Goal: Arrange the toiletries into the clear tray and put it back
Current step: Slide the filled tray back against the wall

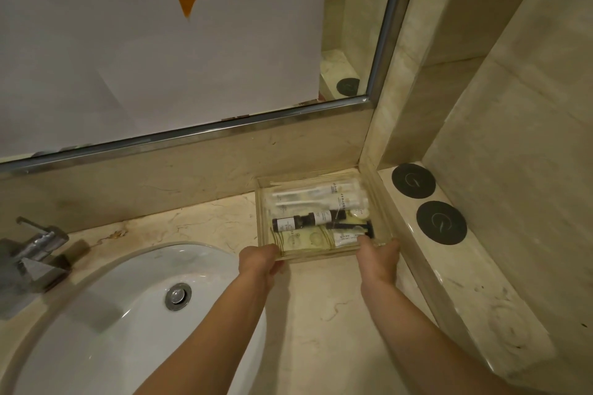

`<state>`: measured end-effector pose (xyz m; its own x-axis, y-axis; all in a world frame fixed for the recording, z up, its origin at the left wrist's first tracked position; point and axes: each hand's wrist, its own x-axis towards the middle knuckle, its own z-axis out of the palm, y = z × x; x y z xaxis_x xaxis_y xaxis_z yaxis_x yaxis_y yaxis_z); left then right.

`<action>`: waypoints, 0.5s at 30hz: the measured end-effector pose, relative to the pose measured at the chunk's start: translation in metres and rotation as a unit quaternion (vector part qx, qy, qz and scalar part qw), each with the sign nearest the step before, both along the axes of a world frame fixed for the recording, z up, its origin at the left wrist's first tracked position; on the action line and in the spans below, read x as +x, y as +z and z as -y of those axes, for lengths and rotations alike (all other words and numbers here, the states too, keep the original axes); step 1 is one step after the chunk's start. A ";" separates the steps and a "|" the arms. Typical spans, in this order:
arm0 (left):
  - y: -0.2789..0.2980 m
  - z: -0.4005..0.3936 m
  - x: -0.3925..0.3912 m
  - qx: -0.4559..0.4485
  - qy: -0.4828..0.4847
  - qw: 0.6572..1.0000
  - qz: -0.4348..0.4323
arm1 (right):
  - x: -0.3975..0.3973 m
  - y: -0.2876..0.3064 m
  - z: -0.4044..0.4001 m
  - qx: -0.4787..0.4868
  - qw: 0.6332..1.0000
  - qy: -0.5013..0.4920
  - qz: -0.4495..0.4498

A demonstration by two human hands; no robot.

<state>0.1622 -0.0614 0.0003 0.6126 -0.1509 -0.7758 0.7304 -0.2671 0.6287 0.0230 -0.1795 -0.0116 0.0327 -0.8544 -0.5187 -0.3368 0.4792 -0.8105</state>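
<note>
Left hand point(259, 258): I'm gripping the clear tray point(263, 202) at its near left corner.
Right hand point(378, 255): I'm clasping the near right edge.
Tray: sitting in the counter's back corner.

You see dim, warm yellowish light from overhead, soft shadows under your forearms on the marble counter point(337, 314), a pale sheen on the sink point(134, 314) and mirror frame point(205, 133), slight overall softness, and wide-angle bending toward the edges.

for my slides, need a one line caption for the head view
Both hands, left and right, hold the toiletry-filled clear plastic tray in the marble counter corner.
</note>
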 end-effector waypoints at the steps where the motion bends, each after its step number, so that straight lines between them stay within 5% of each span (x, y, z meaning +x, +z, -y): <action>1: 0.000 0.001 0.000 -0.001 0.007 1.000 -0.003 | 0.002 0.001 0.002 0.002 1.000 0.001 0.004; 15: 0.001 0.018 -0.004 0.017 0.026 0.999 -0.018 | 0.014 0.000 0.030 -0.009 1.000 0.022 0.020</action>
